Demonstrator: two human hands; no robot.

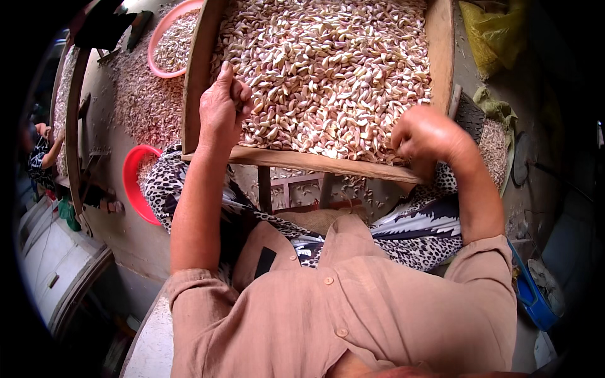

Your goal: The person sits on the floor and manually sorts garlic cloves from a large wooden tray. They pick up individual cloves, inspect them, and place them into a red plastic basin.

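Note:
Before me a wooden tray (302,160) with raised side boards holds a thick layer of loose garlic cloves (326,80), whitish with pink-purple skins. My left hand (222,101) is over the tray's left part, thumb up and fingers curled in. Whether cloves lie inside those fingers is hidden. At the near right corner my right hand (427,132) bends down at the wrist to the cloves beside the right board. It is blurred by motion, and its fingertips are partly hidden, so I cannot tell what it holds.
Left of the tray are a pink basin (152,52) of cloves, a spread of cloves (142,106) on the floor and a red basin (132,186). Another person (40,153) works at the far left. A yellow sack (491,40) and a blue plastic container (536,304) stand right.

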